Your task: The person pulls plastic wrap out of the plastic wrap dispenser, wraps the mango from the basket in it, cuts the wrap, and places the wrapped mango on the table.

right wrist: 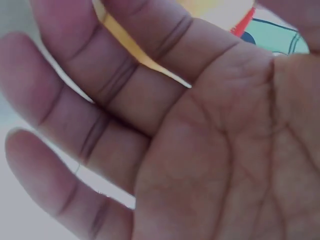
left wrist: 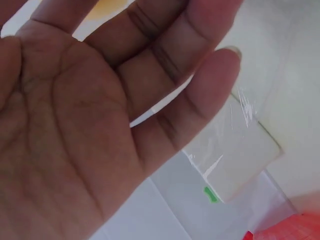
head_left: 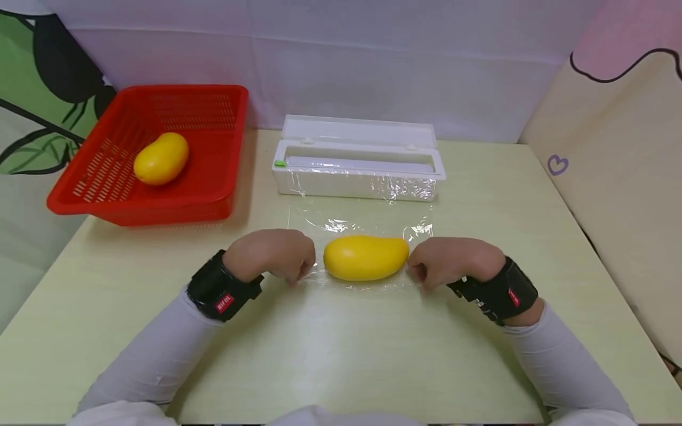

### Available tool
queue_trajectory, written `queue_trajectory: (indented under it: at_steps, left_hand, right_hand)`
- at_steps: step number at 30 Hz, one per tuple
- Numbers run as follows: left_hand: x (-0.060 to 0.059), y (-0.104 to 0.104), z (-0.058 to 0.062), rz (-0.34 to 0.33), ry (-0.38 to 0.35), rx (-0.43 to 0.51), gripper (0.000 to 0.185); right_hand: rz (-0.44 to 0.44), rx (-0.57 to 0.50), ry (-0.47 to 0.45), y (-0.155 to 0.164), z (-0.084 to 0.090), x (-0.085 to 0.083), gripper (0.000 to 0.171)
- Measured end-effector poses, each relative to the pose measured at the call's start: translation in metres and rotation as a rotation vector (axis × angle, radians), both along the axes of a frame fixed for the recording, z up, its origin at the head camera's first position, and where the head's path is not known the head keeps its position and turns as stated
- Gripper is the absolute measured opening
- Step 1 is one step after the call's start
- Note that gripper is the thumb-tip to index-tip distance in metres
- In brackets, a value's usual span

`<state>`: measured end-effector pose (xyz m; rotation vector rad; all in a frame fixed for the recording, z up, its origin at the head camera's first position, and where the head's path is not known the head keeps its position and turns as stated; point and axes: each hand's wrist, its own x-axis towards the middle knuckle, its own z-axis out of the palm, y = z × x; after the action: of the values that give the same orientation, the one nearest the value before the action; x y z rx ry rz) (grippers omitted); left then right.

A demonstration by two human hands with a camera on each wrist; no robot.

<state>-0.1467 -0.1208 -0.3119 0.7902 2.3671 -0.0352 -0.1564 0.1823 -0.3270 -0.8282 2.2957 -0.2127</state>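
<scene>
A yellow mango (head_left: 364,257) lies on a sheet of clear cling film (head_left: 367,222) pulled out from a white dispenser box (head_left: 359,165). My left hand (head_left: 277,254) sits just left of the mango. Its fingertips point down and pinch the film's near edge. My right hand (head_left: 453,263) mirrors it on the mango's right side and pinches the film there. In the left wrist view my palm (left wrist: 90,125) fills the frame, with the dispenser box (left wrist: 240,165) beyond the loosely spread outer fingers. The right wrist view shows my palm (right wrist: 200,150) and a sliver of the mango (right wrist: 125,45).
A red slotted basket (head_left: 144,207) at the back left holds a second mango (head_left: 161,158). The dispenser's lid stands open against the back wall. The pale green table (head_left: 341,355) ends at a wall on the right.
</scene>
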Motion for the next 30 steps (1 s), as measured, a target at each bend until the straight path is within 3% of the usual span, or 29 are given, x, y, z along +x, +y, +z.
queue_trajectory:
  at_steps: [4, 10, 21, 26, 30]
  left_hand:
    - [-0.004, -0.007, 0.003, -0.026, 0.001, 0.061, 0.019]
    - [-0.01, -0.016, 0.007, -0.009, 0.018, 0.179, 0.017]
    - [-0.018, -0.016, 0.01, -0.127, 0.168, 0.475, 0.019]
    - [-0.02, -0.013, 0.006, -0.116, 0.145, 0.566, 0.008]
    - [-0.022, -0.012, 0.001, -0.08, 0.103, 0.608, 0.02]
  right_hand:
    - [0.02, -0.049, 0.026, 0.006, 0.003, -0.003, 0.018]
    - [0.035, -0.093, 0.052, 0.014, 0.01, -0.006, 0.019]
    - [0.066, -0.256, 0.131, 0.021, 0.016, -0.011, 0.015]
    - [0.064, -0.322, 0.201, 0.021, 0.012, -0.014, 0.015]
    - [0.06, -0.367, 0.199, 0.022, 0.009, -0.016, 0.012]
